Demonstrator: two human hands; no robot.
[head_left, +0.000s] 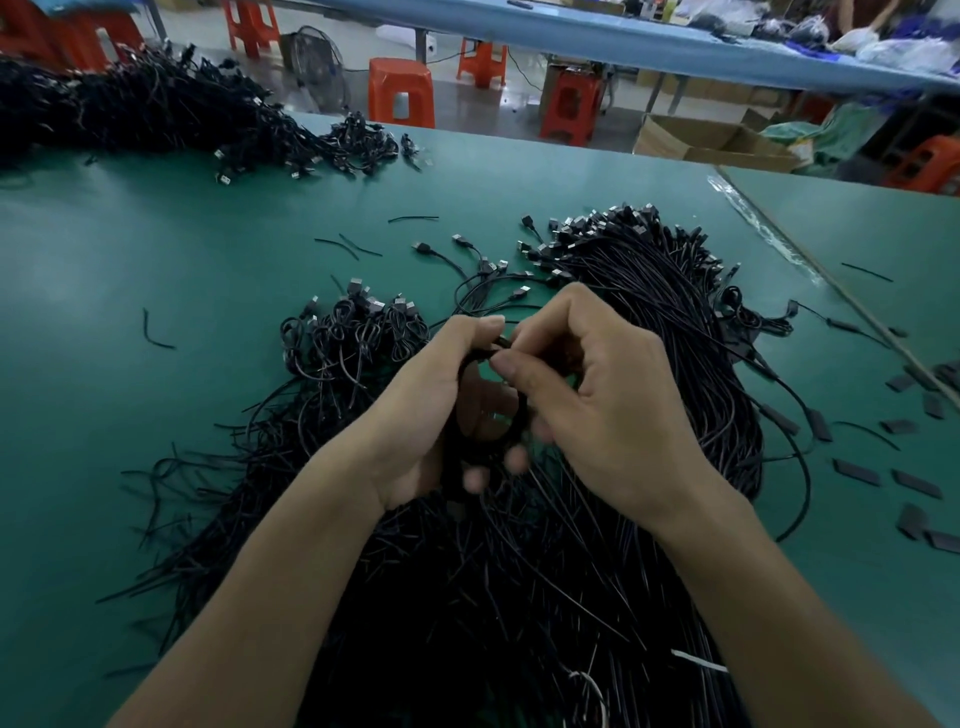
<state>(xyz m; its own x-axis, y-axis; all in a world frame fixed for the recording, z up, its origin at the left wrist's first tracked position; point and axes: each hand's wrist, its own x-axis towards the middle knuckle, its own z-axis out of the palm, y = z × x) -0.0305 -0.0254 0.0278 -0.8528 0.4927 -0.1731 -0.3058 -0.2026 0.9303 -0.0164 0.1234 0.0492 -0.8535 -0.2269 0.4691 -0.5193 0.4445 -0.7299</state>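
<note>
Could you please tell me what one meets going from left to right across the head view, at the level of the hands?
Loose tie → coiled-cable pile → left hand → cable coil → right hand → black tabs.

1 head-worn view, forward and down, close over table (130, 249)
</note>
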